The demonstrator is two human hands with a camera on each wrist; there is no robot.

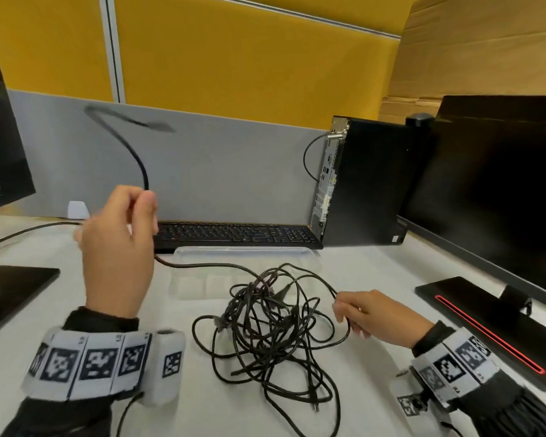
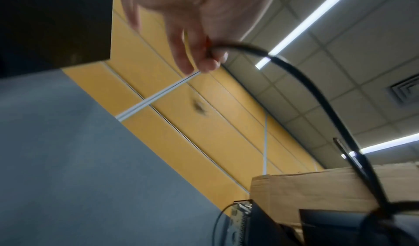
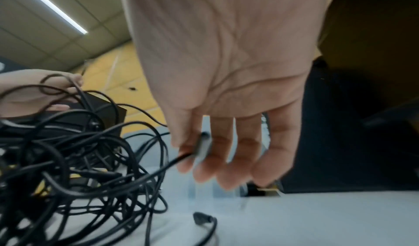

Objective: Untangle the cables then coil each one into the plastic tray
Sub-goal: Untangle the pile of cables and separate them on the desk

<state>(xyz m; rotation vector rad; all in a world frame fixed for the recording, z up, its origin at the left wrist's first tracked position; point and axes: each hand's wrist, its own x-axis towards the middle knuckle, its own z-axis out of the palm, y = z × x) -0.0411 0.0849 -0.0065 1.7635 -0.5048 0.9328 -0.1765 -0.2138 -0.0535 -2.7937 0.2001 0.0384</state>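
A tangle of black cables [image 1: 265,326] lies on the white desk in front of me, also filling the left of the right wrist view [image 3: 79,160]. My left hand [image 1: 120,247] is raised above the desk and pinches a thick black cable [image 1: 133,149] whose free end whips up, blurred; the same cable [image 2: 317,97] arcs from its fingers in the left wrist view. My right hand [image 1: 369,313] pinches a thin cable [image 3: 204,145] at the tangle's right edge. The clear plastic tray [image 1: 243,257] sits behind the tangle, before the keyboard.
A black keyboard [image 1: 234,234] lies behind the tray. A desktop tower [image 1: 360,184] and a monitor [image 1: 492,190] with its base [image 1: 486,329] stand at the right. Another monitor [image 1: 0,146] and stand [image 1: 13,288] are at the left. Cardboard [image 1: 486,48] leans at the back right.
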